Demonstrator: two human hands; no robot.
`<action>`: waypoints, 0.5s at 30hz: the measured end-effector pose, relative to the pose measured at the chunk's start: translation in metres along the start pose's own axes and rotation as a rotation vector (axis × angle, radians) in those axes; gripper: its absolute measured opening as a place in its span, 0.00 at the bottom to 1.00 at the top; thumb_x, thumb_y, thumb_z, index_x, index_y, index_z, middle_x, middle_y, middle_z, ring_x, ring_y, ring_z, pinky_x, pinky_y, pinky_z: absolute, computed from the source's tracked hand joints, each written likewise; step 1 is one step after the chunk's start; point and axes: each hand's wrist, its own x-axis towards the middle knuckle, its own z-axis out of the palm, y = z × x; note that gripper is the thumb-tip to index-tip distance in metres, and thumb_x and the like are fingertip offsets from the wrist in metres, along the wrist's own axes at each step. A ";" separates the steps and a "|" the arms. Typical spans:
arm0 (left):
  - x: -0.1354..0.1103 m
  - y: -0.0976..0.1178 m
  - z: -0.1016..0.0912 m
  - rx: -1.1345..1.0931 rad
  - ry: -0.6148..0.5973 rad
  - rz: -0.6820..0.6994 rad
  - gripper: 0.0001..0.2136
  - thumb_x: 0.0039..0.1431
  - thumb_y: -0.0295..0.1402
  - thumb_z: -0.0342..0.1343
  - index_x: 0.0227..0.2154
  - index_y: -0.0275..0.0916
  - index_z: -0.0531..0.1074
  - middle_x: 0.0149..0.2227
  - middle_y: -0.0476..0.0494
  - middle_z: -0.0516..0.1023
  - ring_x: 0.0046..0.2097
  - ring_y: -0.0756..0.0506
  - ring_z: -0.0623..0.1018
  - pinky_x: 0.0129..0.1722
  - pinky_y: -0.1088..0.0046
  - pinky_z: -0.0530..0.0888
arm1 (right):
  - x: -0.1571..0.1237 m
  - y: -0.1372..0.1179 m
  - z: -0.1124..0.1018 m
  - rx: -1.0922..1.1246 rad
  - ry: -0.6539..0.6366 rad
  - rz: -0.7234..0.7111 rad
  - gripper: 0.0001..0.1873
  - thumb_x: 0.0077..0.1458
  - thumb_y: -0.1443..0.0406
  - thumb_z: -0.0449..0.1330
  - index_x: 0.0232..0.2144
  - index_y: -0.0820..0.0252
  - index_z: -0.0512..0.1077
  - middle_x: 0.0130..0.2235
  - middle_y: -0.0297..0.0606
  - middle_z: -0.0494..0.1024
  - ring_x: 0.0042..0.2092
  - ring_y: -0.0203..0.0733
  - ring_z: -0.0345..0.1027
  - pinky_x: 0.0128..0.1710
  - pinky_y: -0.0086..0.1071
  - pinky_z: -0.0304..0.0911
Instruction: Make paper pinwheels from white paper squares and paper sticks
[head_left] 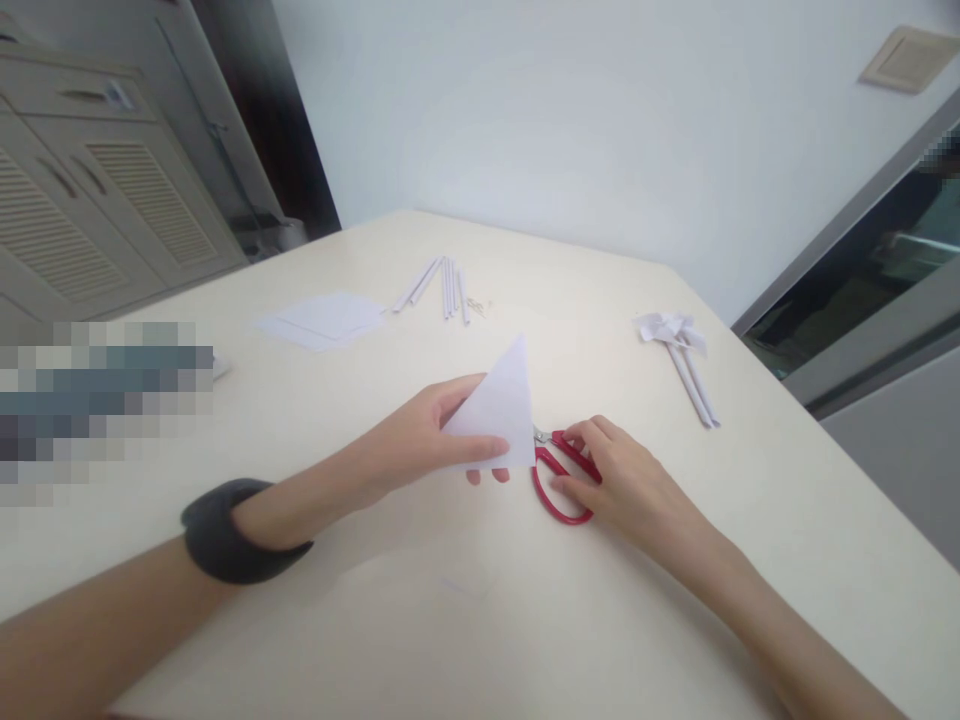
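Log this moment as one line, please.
left hand: holding paper triangle | right hand: at scissors handles | beyond hands: sheets, paper tubes | right side: pinwheels

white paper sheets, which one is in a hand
The triangular sheet in the left hand; the other sheets lie flat on the table.

Ppr piece (499, 405) in L hand (427, 430), approx. ctr, over tbl (375, 640); scissors (553, 462) just R of it, R hand (626, 465) at handles. Farther back, L to R: ppr sheets (326, 318), ppr tubes (448, 285), sm. bits (478, 306) beside tubes; pinwheels (670, 328) on tbl's R side, beyond R hand. Wall (525, 130) bhd tbl; cabinet (112, 190) back L; switch plate (909, 58) on wall, upper R.
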 end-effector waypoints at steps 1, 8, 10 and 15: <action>0.000 -0.002 0.000 -0.011 0.001 0.007 0.06 0.54 0.28 0.56 0.35 0.37 0.67 0.30 0.47 0.77 0.32 0.48 0.77 0.27 0.77 0.72 | 0.000 0.000 0.000 0.014 0.000 0.010 0.11 0.51 0.61 0.57 0.39 0.54 0.66 0.39 0.36 0.71 0.40 0.43 0.65 0.33 0.35 0.61; 0.000 -0.016 0.002 -0.121 0.022 0.066 0.06 0.58 0.33 0.53 0.39 0.40 0.69 0.32 0.48 0.77 0.31 0.47 0.78 0.29 0.76 0.73 | 0.003 0.006 -0.010 0.355 -0.033 0.126 0.10 0.52 0.59 0.56 0.36 0.55 0.69 0.39 0.37 0.73 0.37 0.41 0.67 0.32 0.34 0.62; -0.001 -0.017 0.003 -0.173 0.032 0.054 0.08 0.60 0.35 0.51 0.40 0.40 0.70 0.33 0.47 0.78 0.32 0.46 0.79 0.33 0.72 0.74 | 0.004 0.005 -0.017 0.547 -0.087 0.179 0.11 0.53 0.58 0.56 0.37 0.55 0.69 0.40 0.38 0.74 0.37 0.41 0.68 0.31 0.32 0.62; -0.003 -0.022 0.004 -0.214 0.133 0.016 0.11 0.60 0.37 0.50 0.42 0.41 0.73 0.36 0.46 0.79 0.36 0.45 0.78 0.34 0.72 0.73 | 0.003 -0.006 -0.027 0.969 -0.184 0.235 0.11 0.51 0.61 0.59 0.37 0.58 0.69 0.39 0.39 0.74 0.41 0.41 0.67 0.37 0.32 0.61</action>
